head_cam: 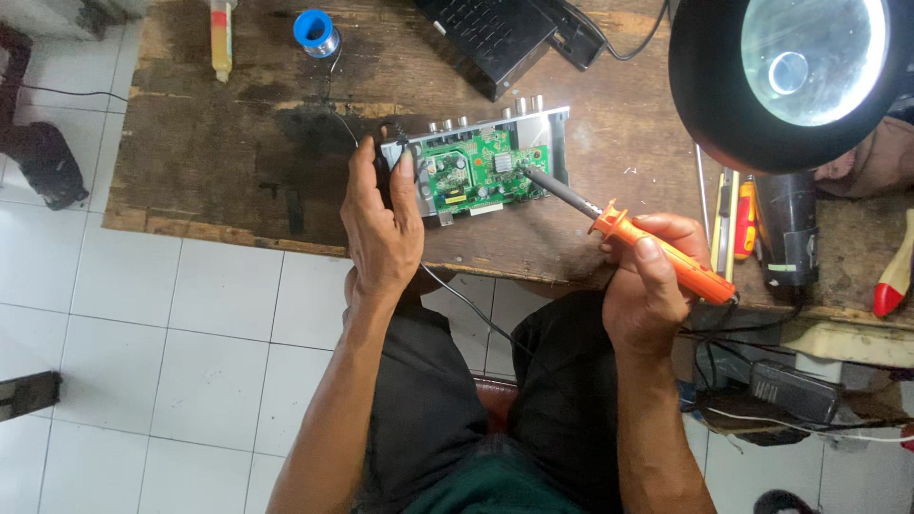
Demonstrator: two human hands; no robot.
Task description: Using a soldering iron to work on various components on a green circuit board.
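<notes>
On the worn dark wooden worktop [219,162], near its front edge, lies a green circuit board [473,171] seated in a shallow silver metal chassis [557,143] with round connectors along its far side. Left hand [381,224] rests at the chassis's left end, fingers curled around that end, thumb laid along the board's left edge; grip clamped on the chassis end. A thin dark wire runs from under this hand down off the worktop edge toward the lap.

Right hand [647,286] holds an orange-handled soldering iron [628,233], grip closed around the handle, thumb on top. Iron is tilted, its grey metal shaft pointing up-left, tip touching or just above the board's right part; cannot tell which.

Far side of worktop: small blue spool of solder wire [316,31], a yellowish tube [221,38] to its left, a black flat device [495,38] with a cable. Upper right: large round black magnifier lamp [790,76]. Right of the iron: several hand tools with red and yellow handles [743,219] and a black cylindrical tool [788,228]. White floor tiles [190,333] below; person seated, dark trousers.
</notes>
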